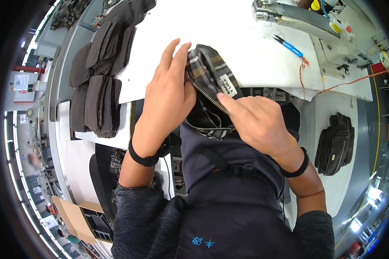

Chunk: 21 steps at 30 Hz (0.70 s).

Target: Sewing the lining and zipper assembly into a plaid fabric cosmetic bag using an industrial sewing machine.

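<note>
Mid-frame, the right hand (pixel 257 121) pinches an open plaid pouch (pixel 207 62) by its zip (pixel 206 92); the left hand (pixel 170 93), fingers straight, touches its left edge, hold unclear; best keep lining (pixel 196 114) off the zip; beyond, upper right, blue snips (pixel 292 47) on the bench (pixel 259 56)

Both arms come in from the lower edge, bent and angled inward. The left hand (pixel 170 88) points upward, its back partly toward the camera, with long fingers (pixel 168 56) stretched out and the thumb (pixel 189 93) standing apart from them. The right hand (pixel 259 123) sits slightly lower, knuckles up, thumb (pixel 229 103) reaching left, the other fingers curled and largely hidden. The left forearm (pixel 136 175) and right forearm (pixel 309 190) are bare below dark sleeves (pixel 142 211).
</note>
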Available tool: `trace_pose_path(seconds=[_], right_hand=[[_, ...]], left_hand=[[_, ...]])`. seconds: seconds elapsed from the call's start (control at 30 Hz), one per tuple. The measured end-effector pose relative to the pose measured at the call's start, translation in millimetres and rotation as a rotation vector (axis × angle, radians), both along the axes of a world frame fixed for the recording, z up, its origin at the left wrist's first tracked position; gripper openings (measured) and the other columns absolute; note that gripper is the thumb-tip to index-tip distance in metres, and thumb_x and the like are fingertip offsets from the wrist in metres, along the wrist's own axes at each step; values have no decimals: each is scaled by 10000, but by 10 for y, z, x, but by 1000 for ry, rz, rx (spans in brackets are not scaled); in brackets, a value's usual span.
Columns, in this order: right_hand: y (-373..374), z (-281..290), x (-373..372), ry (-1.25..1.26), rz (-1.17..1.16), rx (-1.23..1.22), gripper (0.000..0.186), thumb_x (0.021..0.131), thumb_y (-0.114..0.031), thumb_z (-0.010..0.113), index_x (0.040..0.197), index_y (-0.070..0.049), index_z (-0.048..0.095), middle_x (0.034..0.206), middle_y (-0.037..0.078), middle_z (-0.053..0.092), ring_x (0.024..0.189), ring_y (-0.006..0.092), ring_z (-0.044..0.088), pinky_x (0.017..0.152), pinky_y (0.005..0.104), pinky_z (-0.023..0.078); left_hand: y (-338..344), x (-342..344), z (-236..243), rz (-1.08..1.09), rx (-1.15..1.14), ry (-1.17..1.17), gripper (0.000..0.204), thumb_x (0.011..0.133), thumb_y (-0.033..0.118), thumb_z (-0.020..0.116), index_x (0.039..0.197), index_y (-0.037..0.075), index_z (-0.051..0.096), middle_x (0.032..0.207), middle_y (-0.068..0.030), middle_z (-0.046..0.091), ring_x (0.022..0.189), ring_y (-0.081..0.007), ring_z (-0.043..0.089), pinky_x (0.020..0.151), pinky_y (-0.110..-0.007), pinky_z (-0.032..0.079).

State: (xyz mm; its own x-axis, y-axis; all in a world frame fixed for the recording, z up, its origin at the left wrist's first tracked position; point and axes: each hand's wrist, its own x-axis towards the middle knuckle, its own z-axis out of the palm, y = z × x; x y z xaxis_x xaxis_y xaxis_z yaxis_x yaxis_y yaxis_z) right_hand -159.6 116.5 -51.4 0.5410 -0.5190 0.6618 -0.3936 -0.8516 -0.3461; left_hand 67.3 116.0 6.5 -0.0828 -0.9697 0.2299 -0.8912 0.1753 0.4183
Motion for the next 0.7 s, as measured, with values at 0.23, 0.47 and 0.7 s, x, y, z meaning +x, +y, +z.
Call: trace_pose_path(seconds=[0.23, 0.47, 0.7], right_hand=[[-158, -128, -386, -290, -320, 451, 220, 1015, -44, 671, 1222, -19, 742, 1024, 171, 782, 834, 281, 760, 758, 337, 585], [-173, -76, -252, -223, -264, 387, 308, 955, -77, 759, 1253, -11, 719, 1041, 171, 761, 861, 317, 734, 785, 376, 585], [-184, 243, 147, 196, -397, 152, 790, 777, -200, 891, 1487, -81, 566, 1364, 147, 612, 1152, 342, 639, 983, 449, 512]], left_hand=[[65, 230, -169, -102, 120, -9, 647, 875, -101, 563, 1501, 63, 562, 1626, -240, 432, 1411, -456, 539, 1165, -461, 464], [-224, 108, -411, -144, -76, 31, 659, 849, -77, 616, 1492, 43, 536, 1176, -264, 725, 1119, -447, 696, 962, -470, 552], [-381, -145, -465, -96, -103, -104, 610, 822, -35, 636, 1424, 7, 553, 1005, -201, 736, 884, -426, 720, 771, -489, 580]])
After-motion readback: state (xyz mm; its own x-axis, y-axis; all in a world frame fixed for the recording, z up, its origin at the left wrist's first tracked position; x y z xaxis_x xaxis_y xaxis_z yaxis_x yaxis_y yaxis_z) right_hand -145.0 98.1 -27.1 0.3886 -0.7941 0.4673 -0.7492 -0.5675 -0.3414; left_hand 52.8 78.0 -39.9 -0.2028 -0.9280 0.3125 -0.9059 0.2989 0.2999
